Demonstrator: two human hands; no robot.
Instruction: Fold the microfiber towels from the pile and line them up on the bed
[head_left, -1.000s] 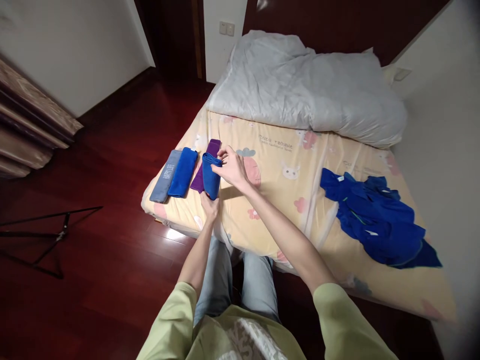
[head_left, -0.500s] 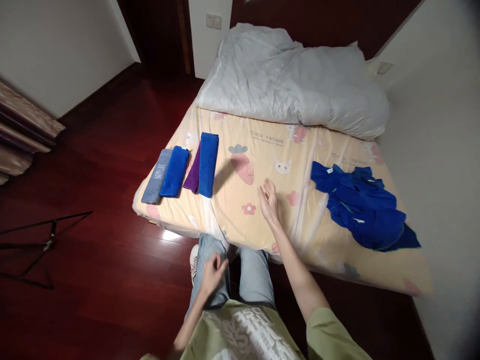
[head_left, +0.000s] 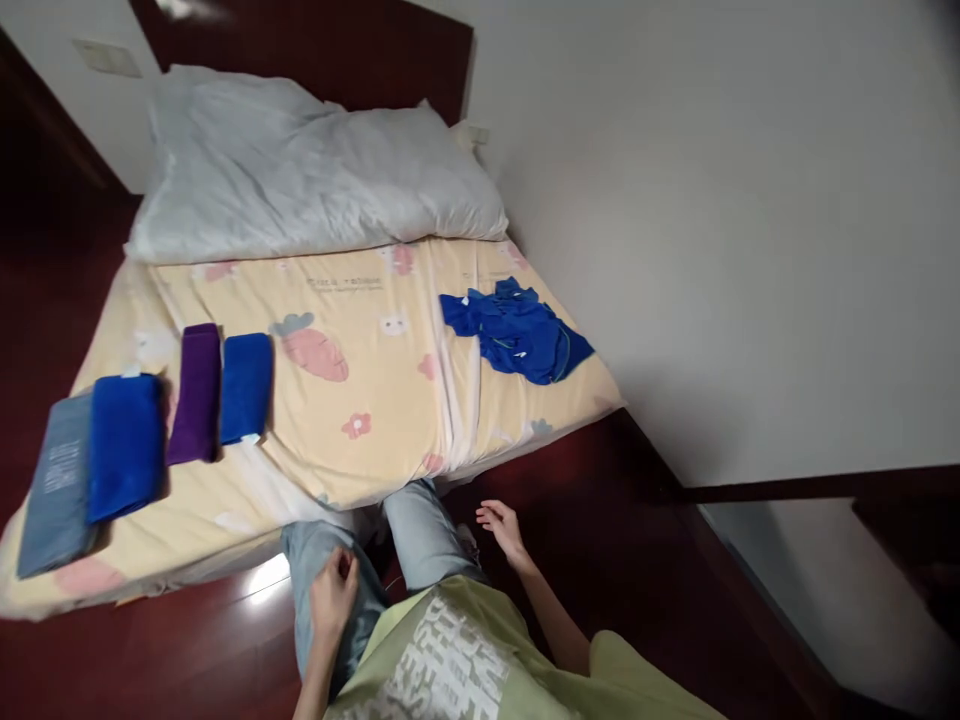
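Note:
My left hand is in front of my left thigh, its fingers curled in and nothing visible in them. My right hand hangs beside my right leg, away from the bed, with loosely spread fingers and nothing held. On the bed's left side lie folded cloths in a row: a grey one with lettering, a blue one overlapping its edge, a purple one and a smaller blue one. A loose pile of blue cloths with white tags rests on the right side of the bed.
The bed has a yellow printed sheet under a clear-looking cover. A bulky white bundle of bedding lies at the headboard. A white wall stands on the right. Dark red floor surrounds the bed.
My view has turned right. My right hand has drawn back from above the bed to beside my leg. The smaller blue cloth, earlier overlapping the purple one, now lies beside it.

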